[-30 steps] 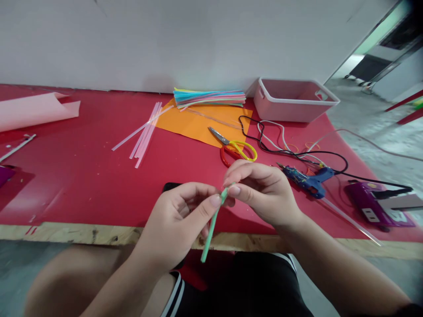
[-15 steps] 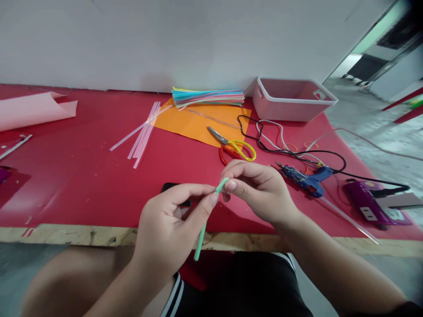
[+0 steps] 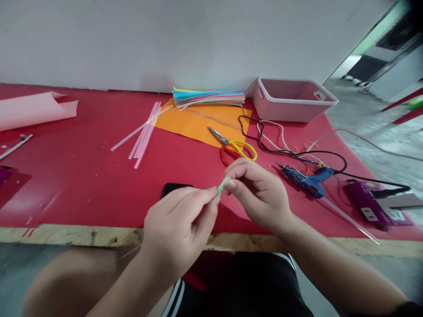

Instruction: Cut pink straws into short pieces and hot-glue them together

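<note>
1 green stick point(image 3: 222, 185), only a short bit showing, is held over the red table point(image 3: 82, 180) — the left hand point(image 3: 180, 224) pinching it at the lower end of that bit, the right hand point(image 3: 262, 193) at the top. Scissors point(image 3: 230, 143) lie just beyond the right hand, a glue gun point(image 3: 307, 179) to its right.

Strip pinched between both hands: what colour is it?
The strip is light green, best seen in the head view.

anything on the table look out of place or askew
Mildly, yes. One pale strip lies slantwise across the pink strips, out of line with them. Right of the scissors, the black cord and white cord sprawl in loose, crossing loops, which looks messy.
</note>
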